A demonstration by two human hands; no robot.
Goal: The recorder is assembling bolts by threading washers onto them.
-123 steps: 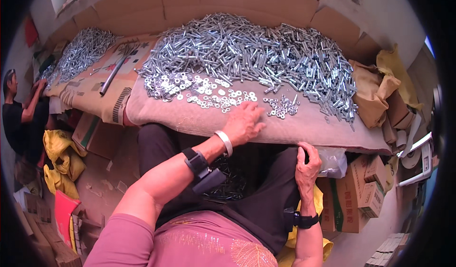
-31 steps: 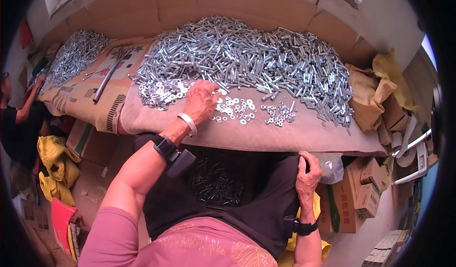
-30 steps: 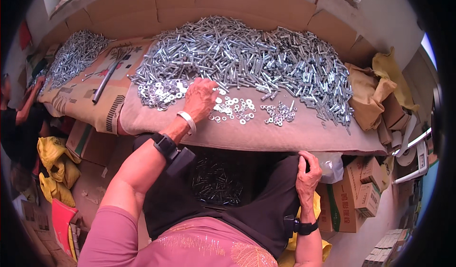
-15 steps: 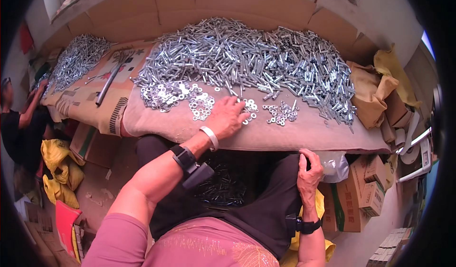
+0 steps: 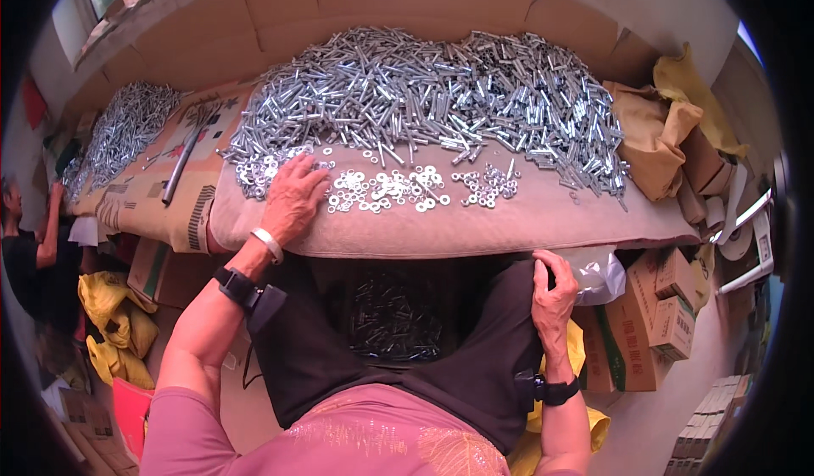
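Note:
My left hand [image 5: 297, 194] lies over the right side of a heap of flat washers [image 5: 253, 175], fingers stretched out and palm down. Part of that heap is hidden beneath it. A looser spread of washers [image 5: 394, 189] lies just right of the fingers, on the pinkish cloth cover [image 5: 365, 237]. Farther right sits a small cluster of nuts [image 5: 487, 188]. Behind these, a big mound of metal anchor bolts [image 5: 407, 94] runs along the worktop. My right hand [image 5: 554, 289] rests on my right knee, fingers loosely bent and apart, holding nothing.
A second bolt pile [image 5: 136, 128] and a metal rod [image 5: 182, 167] lie at the left, near another person [image 5: 34, 239]. Between my knees stands a dark bin of bolts [image 5: 394, 319]. Cardboard boxes [image 5: 632, 340] and a brown sack [image 5: 653, 145] are at the right.
My left hand has moved left from the middle washers to the left heap, uncovering the middle spread. My right hand stays on the knee. The view has shifted slightly.

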